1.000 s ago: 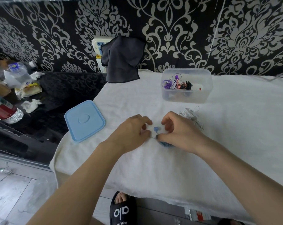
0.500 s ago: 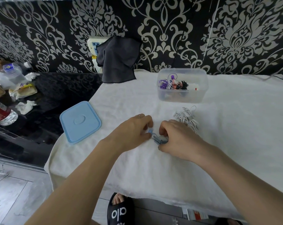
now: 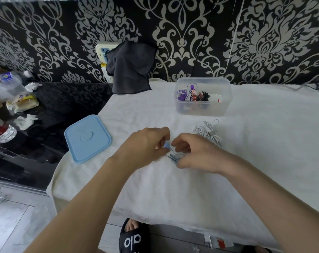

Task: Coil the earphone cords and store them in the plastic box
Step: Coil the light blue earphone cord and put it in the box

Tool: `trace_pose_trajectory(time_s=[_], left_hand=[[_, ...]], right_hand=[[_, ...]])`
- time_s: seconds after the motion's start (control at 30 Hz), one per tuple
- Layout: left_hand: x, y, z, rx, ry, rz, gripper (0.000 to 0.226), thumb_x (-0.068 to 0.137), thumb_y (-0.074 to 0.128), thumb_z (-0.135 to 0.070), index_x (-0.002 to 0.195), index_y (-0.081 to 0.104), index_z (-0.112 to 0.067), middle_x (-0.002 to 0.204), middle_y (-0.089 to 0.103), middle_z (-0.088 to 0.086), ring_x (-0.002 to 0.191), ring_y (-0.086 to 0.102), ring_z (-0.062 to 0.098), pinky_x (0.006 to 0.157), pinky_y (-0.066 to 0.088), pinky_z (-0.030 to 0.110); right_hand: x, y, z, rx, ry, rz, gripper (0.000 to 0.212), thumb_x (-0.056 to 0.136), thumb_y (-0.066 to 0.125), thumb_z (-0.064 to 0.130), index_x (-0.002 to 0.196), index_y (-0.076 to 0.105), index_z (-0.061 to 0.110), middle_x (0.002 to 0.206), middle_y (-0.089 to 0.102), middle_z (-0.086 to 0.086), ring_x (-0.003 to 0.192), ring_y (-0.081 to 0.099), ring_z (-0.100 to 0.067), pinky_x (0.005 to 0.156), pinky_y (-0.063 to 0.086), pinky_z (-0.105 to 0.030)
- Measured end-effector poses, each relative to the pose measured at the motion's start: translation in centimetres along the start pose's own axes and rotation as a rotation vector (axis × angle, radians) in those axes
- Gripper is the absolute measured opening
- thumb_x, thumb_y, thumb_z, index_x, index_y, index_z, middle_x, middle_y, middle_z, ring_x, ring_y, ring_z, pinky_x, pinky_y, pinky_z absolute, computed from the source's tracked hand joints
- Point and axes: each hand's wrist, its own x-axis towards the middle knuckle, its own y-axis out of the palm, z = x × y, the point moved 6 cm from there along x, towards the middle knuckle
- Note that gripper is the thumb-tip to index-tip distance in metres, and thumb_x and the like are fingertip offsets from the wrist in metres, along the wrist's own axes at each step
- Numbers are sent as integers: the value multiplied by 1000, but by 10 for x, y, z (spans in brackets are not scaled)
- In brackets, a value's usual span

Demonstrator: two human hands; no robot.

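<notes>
Both hands — left hand, right hand — pinch blue earphone cord.

A lived-in home room: ornate black-and-silver damask wallpaper, a white towel-covered table, a wall socket (half under a dark cloth), a slippered foot.

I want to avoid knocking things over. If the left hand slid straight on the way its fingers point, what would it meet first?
The left hand, pinching the blue earphone cord, points right, at the right hand close beside it; it would likely meet those fingers first. The white earphone bundle lies farther along, though depth is unclear.
</notes>
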Motion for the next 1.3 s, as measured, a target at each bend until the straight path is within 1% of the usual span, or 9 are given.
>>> trace_pose_trajectory(time_s=[0.1,0.2,0.3,0.4,0.53,0.67,0.83,1.03,1.3], left_hand=[[-6,-14,-6,-118,23,-117,21,87,75,-27,98,58,-24,79,62,-12,73,62,11,67,55,39],[-9,-22,-12,-196,48,-183,23,84,78,-20,96,58,-23,78,60,-12,73,60,13,66,54,38],[-11,-24,-17,-236,78,-225,21,83,78,-14,94,61,-18,77,60,-9,72,60,16,65,52,36],[-12,-26,-18,-264,81,-243,22,81,80,-13,95,63,-15,76,63,-7,72,61,16,67,53,34],[-13,-30,-21,-268,133,-219,22,82,81,-11,98,66,-15,79,64,-6,75,63,14,70,54,28],[-14,-39,-24,-230,160,-225,19,84,80,-12,98,67,-16,80,65,-6,76,63,11,70,53,24],[-17,-47,-27,-178,192,-252,15,85,79,-17,95,67,-17,79,64,-7,74,62,11,69,51,22],[-18,-47,-33,-155,256,-230,9,91,73,-18,95,66,-14,81,62,-5,74,59,11,70,51,29],[-19,-48,-33,-155,236,-270,12,94,72,-21,92,66,-11,81,61,-9,75,61,11,69,52,30]], right_hand=[[-2,-7,8,413,39,38,35,82,72,12,116,67,22,110,73,3,105,67,-10,94,53,-29],[0,-6,12,593,14,-20,20,87,73,21,106,73,15,104,76,-8,96,71,-15,93,54,-33],[3,0,12,578,-3,-55,16,87,73,20,102,74,14,90,76,-3,83,72,-12,80,56,-28],[5,0,9,618,-13,-75,16,91,70,22,100,75,9,83,72,-1,75,68,-10,74,54,-27],[6,0,8,741,20,-18,18,90,71,14,103,75,2,74,65,2,68,59,-9,64,47,-23],[6,-2,10,823,17,12,18,87,71,4,105,73,1,68,62,4,60,53,-8,58,42,-22],[1,-6,14,859,-1,-15,20,86,70,-2,106,68,3,71,63,-2,61,47,-12,59,36,-25],[-2,-10,16,832,-10,-10,31,83,74,-1,113,64,0,85,66,-11,69,44,-17,64,34,-28],[-1,-12,14,866,-4,-21,28,84,75,3,111,66,4,77,67,-3,61,46,-12,63,39,-23]])
